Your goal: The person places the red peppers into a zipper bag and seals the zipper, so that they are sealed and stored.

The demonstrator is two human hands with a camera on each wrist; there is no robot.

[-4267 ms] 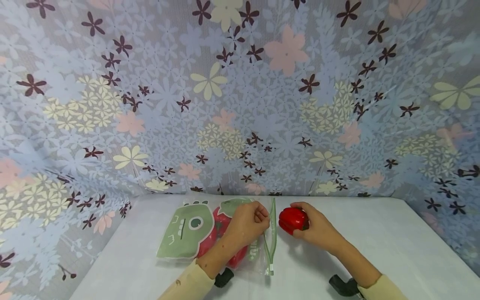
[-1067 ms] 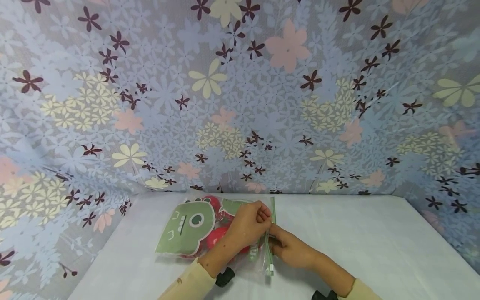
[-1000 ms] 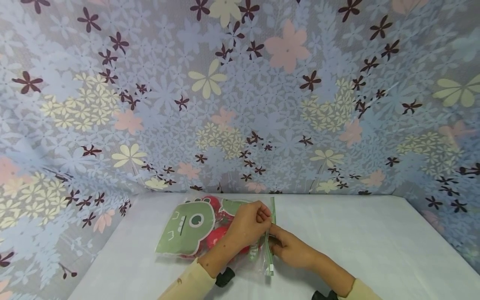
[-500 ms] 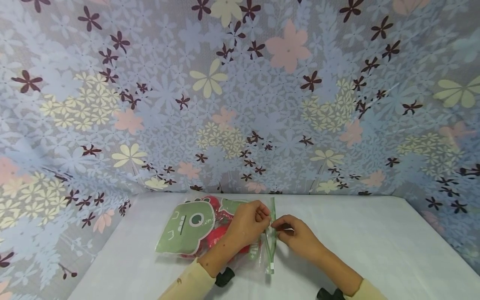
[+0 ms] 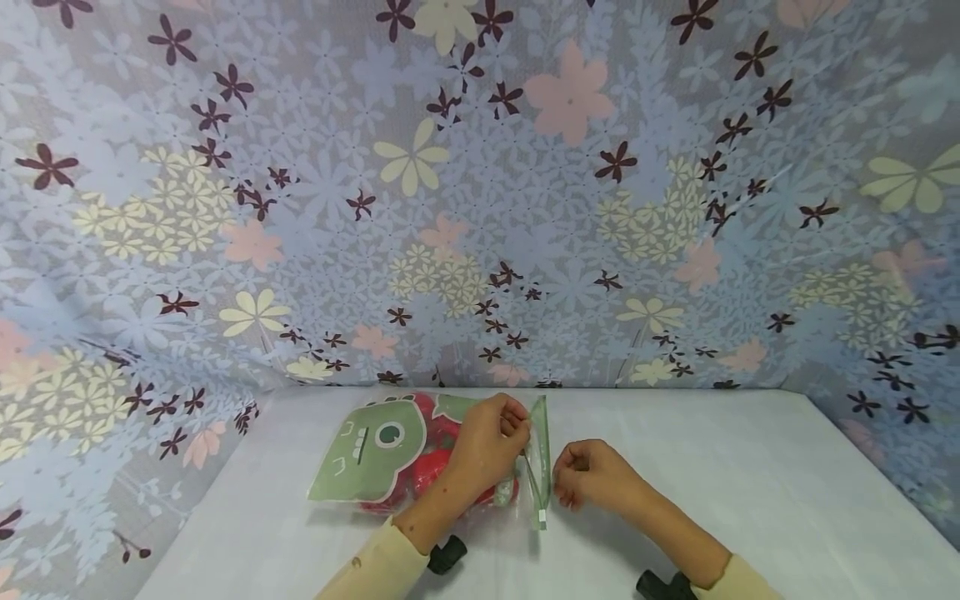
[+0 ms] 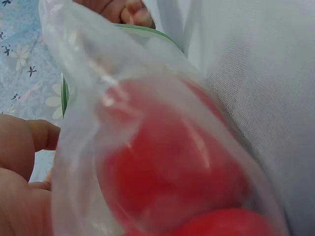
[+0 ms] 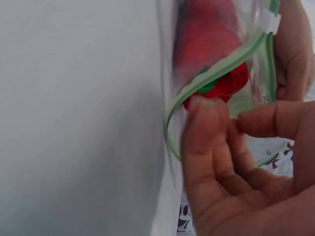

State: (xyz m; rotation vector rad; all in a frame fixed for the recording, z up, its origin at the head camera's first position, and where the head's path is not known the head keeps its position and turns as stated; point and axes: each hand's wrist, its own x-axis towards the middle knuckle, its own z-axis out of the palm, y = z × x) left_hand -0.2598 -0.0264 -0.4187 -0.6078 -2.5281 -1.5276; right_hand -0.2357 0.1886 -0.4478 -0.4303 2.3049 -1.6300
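A clear zip bag (image 5: pixel 378 450) with a green dinosaur print lies on the white table, several red things inside. My left hand (image 5: pixel 483 442) pinches the upper lip of its mouth, lifting it so the mouth gapes to the right. Just inside, the right wrist view shows a red bell pepper (image 7: pixel 206 44) with a green stem. My right hand (image 5: pixel 600 483) is just right of the mouth, fingers loosely bent, nothing in them. Through the film in the left wrist view, red shapes (image 6: pixel 162 162) look blurred. A white slider (image 7: pixel 270 20) sits at one end of the green zip.
The white table (image 5: pixel 735 467) runs back to a flower-patterned cloth (image 5: pixel 480 208) hanging behind and at both sides. Black wrist-camera mounts (image 5: pixel 447 554) sit under each forearm.
Earlier my right hand held a red bell pepper beside the bag, then reached into its mouth. Now that hand has drawn back right without the pepper. The left hand keeps its pinch.
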